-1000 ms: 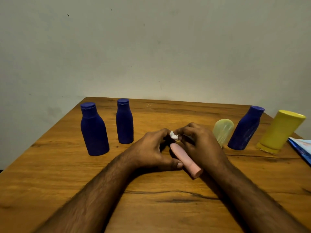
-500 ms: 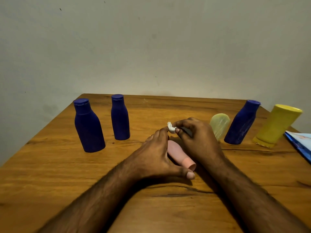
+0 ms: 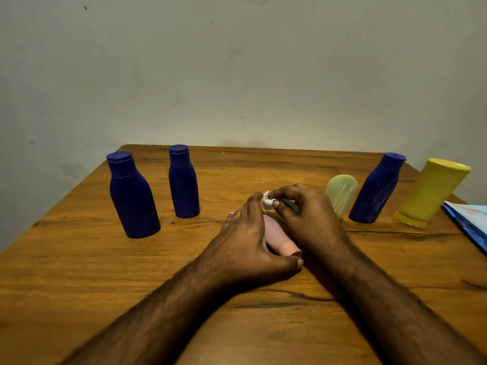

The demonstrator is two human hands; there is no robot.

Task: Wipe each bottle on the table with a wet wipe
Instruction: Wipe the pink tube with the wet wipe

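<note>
pink bottle (image 3: pixel 276 237) lies on its side on the wooden table (image 3: pixel 79 272), cap end toward me, between my hands. my left hand (image 3: pixel 245 248) curls over it and holds it down, thumb near the cap. my right hand (image 3: pixel 308 219) pinches a small white wet wipe (image 3: pixel 267 202) at the fingertips. three dark blue bottles (image 3: pixel 131 198) (image 3: pixel 183 184) (image 3: pixel 375 191), a pale yellow bottle (image 3: pixel 341 194) and a yellow bottle (image 3: pixel 432 193) stand closed, contents unseen.
</note>
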